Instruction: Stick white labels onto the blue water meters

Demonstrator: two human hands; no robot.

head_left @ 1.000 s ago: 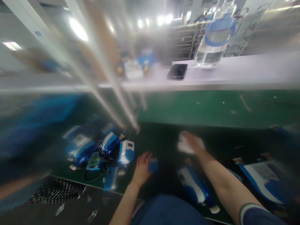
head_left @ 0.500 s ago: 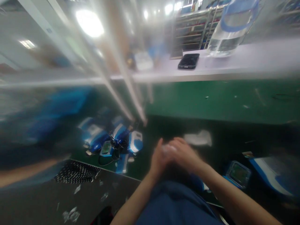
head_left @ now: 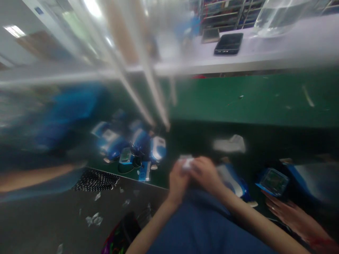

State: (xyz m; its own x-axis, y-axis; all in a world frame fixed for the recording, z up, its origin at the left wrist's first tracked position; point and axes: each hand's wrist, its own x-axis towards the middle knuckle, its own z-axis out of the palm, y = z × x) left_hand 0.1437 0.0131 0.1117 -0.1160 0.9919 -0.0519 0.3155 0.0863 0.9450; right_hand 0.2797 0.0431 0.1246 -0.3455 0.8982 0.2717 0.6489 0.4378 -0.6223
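Observation:
My left hand (head_left: 178, 180) and my right hand (head_left: 208, 172) meet in front of my body, just above the dark bench. Between their closed fingers is a small white piece (head_left: 187, 162), too blurred to tell its kind. Beside my right forearm a blue-and-white device (head_left: 233, 180) lies on the bench. Further right sits a blue unit with a clear window over a green board (head_left: 274, 181). Another person's hand (head_left: 293, 215) reaches in from the lower right, close to that unit.
Several blue-and-white devices (head_left: 158, 149) with dark cables lie to the left. A crumpled white wrapper (head_left: 230, 144) is beyond my hands. Phone (head_left: 229, 44) and water container (head_left: 275, 21) stand on the raised shelf. At far left, another person's arm (head_left: 39, 176) extends over the bench.
The view has tilted downward. The white piece shows more clearly between my fingers. Another person's hand has come in at the lower right, and the device beside my right forearm is more exposed.

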